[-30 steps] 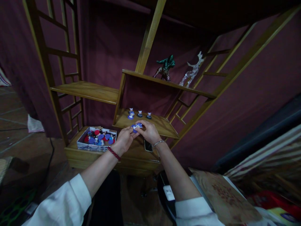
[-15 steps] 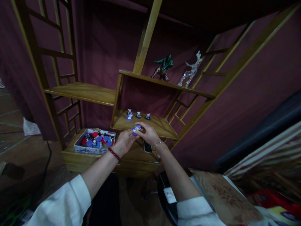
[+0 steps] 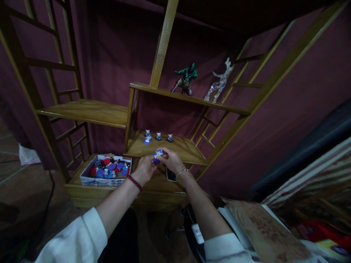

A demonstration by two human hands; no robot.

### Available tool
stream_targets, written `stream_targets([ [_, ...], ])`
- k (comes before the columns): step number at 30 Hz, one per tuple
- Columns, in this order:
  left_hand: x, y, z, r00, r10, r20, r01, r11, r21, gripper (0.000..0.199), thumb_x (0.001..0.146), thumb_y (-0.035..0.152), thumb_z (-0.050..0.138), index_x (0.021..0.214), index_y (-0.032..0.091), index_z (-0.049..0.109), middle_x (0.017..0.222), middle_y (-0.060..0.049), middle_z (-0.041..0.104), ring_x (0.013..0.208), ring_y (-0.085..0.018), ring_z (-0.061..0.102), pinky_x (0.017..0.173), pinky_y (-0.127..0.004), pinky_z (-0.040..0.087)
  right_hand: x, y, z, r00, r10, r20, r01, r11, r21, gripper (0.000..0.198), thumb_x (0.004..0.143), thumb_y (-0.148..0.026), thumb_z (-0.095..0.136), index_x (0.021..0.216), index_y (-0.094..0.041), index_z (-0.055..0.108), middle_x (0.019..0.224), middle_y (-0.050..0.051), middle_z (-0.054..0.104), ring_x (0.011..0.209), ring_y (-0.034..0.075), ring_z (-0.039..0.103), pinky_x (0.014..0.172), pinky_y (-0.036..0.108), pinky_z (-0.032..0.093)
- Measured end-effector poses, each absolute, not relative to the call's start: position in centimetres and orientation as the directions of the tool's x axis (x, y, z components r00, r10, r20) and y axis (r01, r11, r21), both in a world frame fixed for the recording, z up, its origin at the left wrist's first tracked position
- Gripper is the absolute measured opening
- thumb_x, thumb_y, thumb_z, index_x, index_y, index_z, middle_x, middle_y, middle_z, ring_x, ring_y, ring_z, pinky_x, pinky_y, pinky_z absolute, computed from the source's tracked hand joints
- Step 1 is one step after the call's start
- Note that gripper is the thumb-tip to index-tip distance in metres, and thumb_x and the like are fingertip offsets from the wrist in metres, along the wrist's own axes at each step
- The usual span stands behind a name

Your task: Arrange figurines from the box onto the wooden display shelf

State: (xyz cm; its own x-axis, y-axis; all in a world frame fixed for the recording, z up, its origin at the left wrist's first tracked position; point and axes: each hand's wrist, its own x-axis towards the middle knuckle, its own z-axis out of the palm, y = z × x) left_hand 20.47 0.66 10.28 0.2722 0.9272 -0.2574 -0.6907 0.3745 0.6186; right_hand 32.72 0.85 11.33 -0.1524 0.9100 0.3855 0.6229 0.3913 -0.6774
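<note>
A small purple-and-white figurine (image 3: 158, 155) is between my two hands, in front of the lower shelf's edge. My right hand (image 3: 172, 161) pinches it from the right with thumb and fingers. From the left, my left hand (image 3: 146, 168) has its fingertips closed against it, partly hidden behind it. On the lower shelf (image 3: 181, 150) a similar purple figurine (image 3: 147, 139) stands at the left, in front of a dark-based one (image 3: 147, 132). Two more dark-based figurines, one in the middle (image 3: 158, 136) and one at the right (image 3: 170, 138), stand in line with it.
An open box (image 3: 105, 181) of several jumbled figurines with red and purple bases sits left of my hands. A phone (image 3: 171, 175) lies beneath my right hand. Above, a green-and-bronze statue (image 3: 187, 78) and a clear deer (image 3: 219, 84) stand on the upper shelf (image 3: 164, 90).
The camera view has shifted slightly, so the cabinet sits a little further left. Both hands still hold the figurine, a bit lower in view. The figurines on the shelf have not moved.
</note>
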Motion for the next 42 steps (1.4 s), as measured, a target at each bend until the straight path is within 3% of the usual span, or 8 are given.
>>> stream_targets([
  [5,21.2,1.2,11.0,0.263,0.934,-0.241,-0.693,0.357,0.627,0.018,0.070,0.000,0.047,0.063,0.008,0.060,0.058,-0.005,0.062,0.055,-0.012,0.056,0.062,-0.028,0.049,33.0,1.3,11.7,-0.127,0.902,0.413,0.631,0.395,-0.668,0.025,0.070,-0.023,0.059,0.095,-0.021,0.060,0.081,-0.001,0.064,0.067,0.011,0.059,0.068,0.024,0.049],
  [11,22.3,2.8,11.7,0.305,0.933,-0.191,-0.683,0.354,0.639,0.020,0.071,-0.001,0.045,0.063,0.008,0.060,0.062,-0.007,0.064,0.059,-0.012,0.059,0.066,-0.026,0.049,34.3,3.2,11.4,-0.076,0.892,0.446,0.526,0.416,-0.742,0.026,0.069,-0.025,0.059,0.095,-0.021,0.059,0.087,-0.001,0.065,0.079,0.013,0.062,0.077,0.027,0.049],
  [18,22.5,4.2,11.4,0.331,0.919,-0.215,-0.636,0.385,0.669,0.018,0.074,0.002,0.044,0.065,0.008,0.059,0.067,-0.009,0.064,0.064,-0.013,0.060,0.075,-0.030,0.049,35.6,4.9,11.1,-0.008,0.908,0.420,0.451,0.378,-0.809,0.027,0.066,-0.027,0.063,0.092,-0.021,0.059,0.082,-0.001,0.065,0.074,0.013,0.062,0.074,0.028,0.050],
  [28,23.2,5.1,10.3,0.178,0.983,-0.047,-0.547,0.138,0.825,0.021,0.065,-0.003,0.052,0.074,0.015,0.054,0.067,-0.002,0.061,0.067,-0.012,0.059,0.083,-0.032,0.044,37.2,7.3,10.2,0.047,0.914,0.404,0.537,0.318,-0.781,0.030,0.066,-0.022,0.061,0.097,-0.022,0.060,0.081,-0.001,0.065,0.072,0.013,0.062,0.073,0.028,0.050],
  [32,23.1,6.3,9.6,0.094,0.981,0.167,-0.249,-0.139,0.959,0.027,0.061,-0.004,0.051,0.070,0.019,0.061,0.075,-0.003,0.062,0.086,-0.018,0.056,0.094,-0.032,0.034,37.5,8.6,9.5,0.062,0.907,0.416,0.548,0.318,-0.774,0.031,0.066,-0.019,0.060,0.097,-0.024,0.060,0.080,-0.002,0.065,0.071,0.013,0.062,0.072,0.029,0.051],
  [35,22.6,6.8,9.3,0.142,0.941,0.307,-0.069,-0.300,0.951,0.030,0.059,-0.004,0.051,0.070,0.022,0.063,0.082,-0.005,0.063,0.101,-0.023,0.050,0.102,-0.035,0.024,37.7,9.6,9.1,0.076,0.906,0.417,0.552,0.311,-0.774,0.031,0.067,-0.018,0.060,0.096,-0.025,0.061,0.079,-0.002,0.065,0.070,0.013,0.062,0.073,0.029,0.051],
  [42,22.3,8.4,8.7,0.233,0.842,0.486,-0.016,-0.496,0.868,0.027,0.058,-0.002,0.052,0.067,0.022,0.061,0.089,-0.009,0.064,0.113,-0.024,0.045,0.106,-0.035,0.017,37.7,11.6,8.6,0.100,0.915,0.390,0.553,0.275,-0.786,0.030,0.066,-0.017,0.059,0.096,-0.024,0.060,0.081,-0.003,0.064,0.072,0.012,0.061,0.076,0.028,0.051],
])
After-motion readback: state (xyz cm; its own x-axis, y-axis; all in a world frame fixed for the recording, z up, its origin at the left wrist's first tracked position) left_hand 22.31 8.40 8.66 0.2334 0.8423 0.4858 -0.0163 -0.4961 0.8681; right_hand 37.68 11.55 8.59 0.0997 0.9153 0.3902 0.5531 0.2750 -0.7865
